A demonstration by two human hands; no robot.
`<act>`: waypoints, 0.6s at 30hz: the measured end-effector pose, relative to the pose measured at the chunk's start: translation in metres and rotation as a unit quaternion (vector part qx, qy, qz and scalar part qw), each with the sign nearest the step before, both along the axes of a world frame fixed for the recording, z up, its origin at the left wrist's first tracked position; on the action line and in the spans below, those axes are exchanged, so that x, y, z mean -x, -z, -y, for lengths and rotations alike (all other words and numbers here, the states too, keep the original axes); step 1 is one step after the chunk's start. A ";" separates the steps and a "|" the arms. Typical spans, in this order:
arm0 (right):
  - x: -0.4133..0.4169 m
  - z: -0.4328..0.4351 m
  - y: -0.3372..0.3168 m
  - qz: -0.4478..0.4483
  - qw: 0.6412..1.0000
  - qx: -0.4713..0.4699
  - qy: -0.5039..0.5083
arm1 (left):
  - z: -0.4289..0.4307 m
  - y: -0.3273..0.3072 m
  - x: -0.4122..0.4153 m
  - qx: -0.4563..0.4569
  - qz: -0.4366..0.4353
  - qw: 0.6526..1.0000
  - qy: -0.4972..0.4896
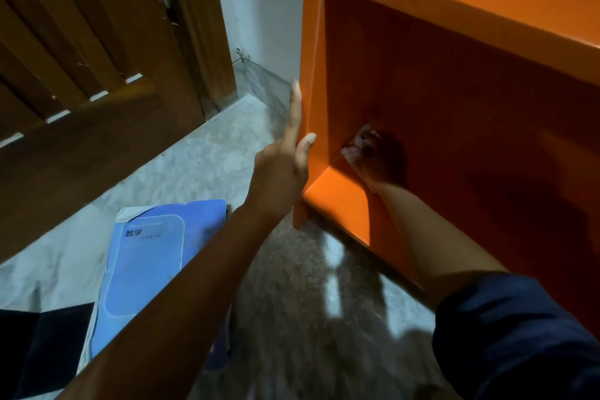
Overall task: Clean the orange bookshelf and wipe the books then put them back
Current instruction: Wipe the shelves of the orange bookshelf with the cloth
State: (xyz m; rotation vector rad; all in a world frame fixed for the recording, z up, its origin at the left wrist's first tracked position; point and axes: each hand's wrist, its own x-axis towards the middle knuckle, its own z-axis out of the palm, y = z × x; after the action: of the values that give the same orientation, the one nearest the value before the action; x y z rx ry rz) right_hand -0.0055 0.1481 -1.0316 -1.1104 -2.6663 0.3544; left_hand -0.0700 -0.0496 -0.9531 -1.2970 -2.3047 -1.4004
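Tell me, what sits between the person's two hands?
The upright side panel of the orange bookshelf: the left hand grips its front edge from outside, the right hand holds a pale cloth inside; head view.

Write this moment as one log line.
left hand: holds bookshelf side | right hand: presses cloth inside bookshelf | blue book: on floor
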 end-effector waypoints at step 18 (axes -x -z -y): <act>-0.015 0.045 0.011 -0.031 0.994 0.087 -0.064 | 0.000 -0.002 -0.001 0.002 -0.003 1.000 -0.019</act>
State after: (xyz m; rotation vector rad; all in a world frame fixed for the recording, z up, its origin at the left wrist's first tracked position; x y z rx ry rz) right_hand 0.0098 0.1028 -1.0422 -0.9576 -2.7011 0.6441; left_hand -0.0689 -0.0497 -0.9512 -1.2503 -2.3153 -1.3792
